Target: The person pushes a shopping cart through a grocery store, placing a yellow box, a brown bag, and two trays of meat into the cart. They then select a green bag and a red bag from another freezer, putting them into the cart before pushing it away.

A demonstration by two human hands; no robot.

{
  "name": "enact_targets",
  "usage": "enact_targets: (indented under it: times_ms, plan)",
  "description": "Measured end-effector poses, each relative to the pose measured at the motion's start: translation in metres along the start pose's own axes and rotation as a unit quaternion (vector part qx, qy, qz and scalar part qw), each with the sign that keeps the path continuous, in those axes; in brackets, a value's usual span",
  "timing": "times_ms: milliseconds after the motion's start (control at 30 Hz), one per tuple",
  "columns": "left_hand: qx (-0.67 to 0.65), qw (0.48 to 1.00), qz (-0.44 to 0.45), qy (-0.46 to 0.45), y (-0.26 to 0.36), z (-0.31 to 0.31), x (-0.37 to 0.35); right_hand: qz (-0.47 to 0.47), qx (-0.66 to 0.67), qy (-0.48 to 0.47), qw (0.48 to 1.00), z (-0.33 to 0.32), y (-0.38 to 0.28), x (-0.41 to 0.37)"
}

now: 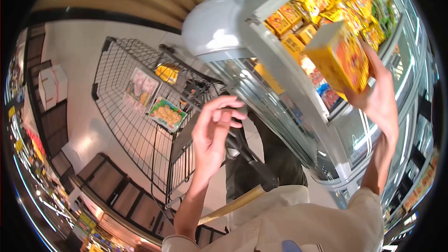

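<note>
A yellow food box (344,60) with a red and orange picture on its side is gripped in my right hand (379,91), tilted above the freezer's edge. Its thumb and fingers wrap the box's lower right side. Loosely curled and with nothing in it, my left hand (211,128) hovers over the handle end of the shopping cart (135,144). In the cart lie a green tray-like pack (168,114) with pale round food pictured on it, a clear pack (141,89) and a yellow packet (167,73).
The chest freezer (268,49) on the right holds yellow bags (322,0) and yellow boxes (284,18). A rounded grey freezer corner (212,25) stands close to the cart. Along the left run dark shelf units (109,182), with a white box (52,86) by them.
</note>
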State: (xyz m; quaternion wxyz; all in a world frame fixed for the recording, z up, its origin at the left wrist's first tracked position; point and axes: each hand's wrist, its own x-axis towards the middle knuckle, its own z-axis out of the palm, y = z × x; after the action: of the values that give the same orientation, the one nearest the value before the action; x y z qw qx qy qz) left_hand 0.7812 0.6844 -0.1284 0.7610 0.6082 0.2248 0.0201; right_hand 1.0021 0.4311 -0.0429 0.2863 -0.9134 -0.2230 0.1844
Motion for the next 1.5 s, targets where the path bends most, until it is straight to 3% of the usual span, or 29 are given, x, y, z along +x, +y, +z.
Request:
enact_targets:
  times_ms: [67, 133, 200, 267, 300, 367, 400, 467, 533, 633, 733, 867, 900, 1000, 1167, 1267, 1367, 1433, 1500]
  plan:
    - [-0.121, 0.987, -0.067, -0.082, 0.006, -0.007, 0.003, -0.066, 0.042, -0.122, 0.989, -0.008, -0.043, -0.006]
    - [-0.293, 0.926, -0.14, -0.191, -0.013, -0.017, 0.005, -0.35, -0.09, -0.155, 0.92, 0.016, -0.073, 0.0]
    - [-0.46, 0.837, -0.281, -0.099, -0.017, -0.018, -0.013, -0.43, -0.133, -0.221, 0.865, 0.051, -0.11, -0.009]
    - [-0.536, 0.789, -0.239, -0.185, -0.054, -0.048, -0.026, -0.48, -0.15, -0.215, 0.837, 0.087, -0.121, -0.011]
    - [-0.476, 0.837, -0.235, -0.133, -0.045, -0.056, -0.035, -0.506, -0.157, -0.212, 0.821, 0.099, -0.128, -0.01]
    - [-0.432, 0.878, -0.202, -0.031, -0.029, -0.067, -0.054, -0.477, -0.133, -0.178, 0.85, 0.113, -0.146, -0.005]
    - [-0.55, 0.82, -0.155, -0.032, -0.043, -0.077, -0.06, -0.46, -0.123, -0.165, 0.864, 0.118, -0.154, -0.005]
    - [-0.528, 0.835, -0.139, 0.068, -0.017, -0.087, -0.067, -0.394, 0.006, -0.144, 0.908, 0.148, -0.16, -0.019]
    - [-0.469, 0.875, -0.111, 0.057, -0.011, -0.109, -0.078, -0.355, 0.074, -0.088, 0.928, 0.18, -0.185, -0.034]
    - [-0.299, 0.942, -0.128, 0.08, -0.001, -0.119, -0.088, -0.434, 0.029, -0.147, 0.888, 0.225, -0.222, -0.035]
    - [-0.459, 0.878, -0.108, 0.083, -0.001, -0.122, -0.09, -0.446, 0.104, -0.12, 0.881, 0.244, -0.249, -0.005]
    - [-0.479, 0.872, -0.08, 0.057, -0.006, -0.16, -0.101, -0.344, 0.154, -0.128, 0.917, 0.272, -0.239, 0.007]
    - [-0.462, 0.881, -0.074, 0.071, -0.009, -0.169, -0.102, -0.355, 0.157, -0.145, 0.91, 0.277, -0.239, -0.003]
    - [-0.455, 0.881, -0.085, 0.098, -0.019, -0.199, -0.093, -0.308, 0.178, -0.156, 0.922, 0.307, -0.251, -0.027]
    - [-0.373, 0.909, -0.104, 0.155, -0.045, -0.245, -0.062, -0.266, 0.191, -0.14, 0.934, 0.372, -0.258, 0.011]
    - [-0.397, 0.892, -0.147, 0.161, -0.062, -0.266, -0.042, -0.264, 0.216, -0.149, 0.928, 0.406, -0.248, 0.032]
    - [-0.306, 0.918, -0.187, 0.167, -0.086, -0.278, -0.018, -0.222, 0.238, -0.135, 0.936, 0.448, -0.229, 0.059]
    - [-0.254, 0.92, -0.216, 0.207, -0.133, -0.287, -0.003, -0.097, 0.278, -0.203, 0.934, 0.469, -0.218, 0.068]
    - [-0.293, 0.898, -0.261, 0.197, -0.16, -0.287, -0.002, 0.012, 0.269, -0.269, 0.925, 0.495, -0.196, 0.071]
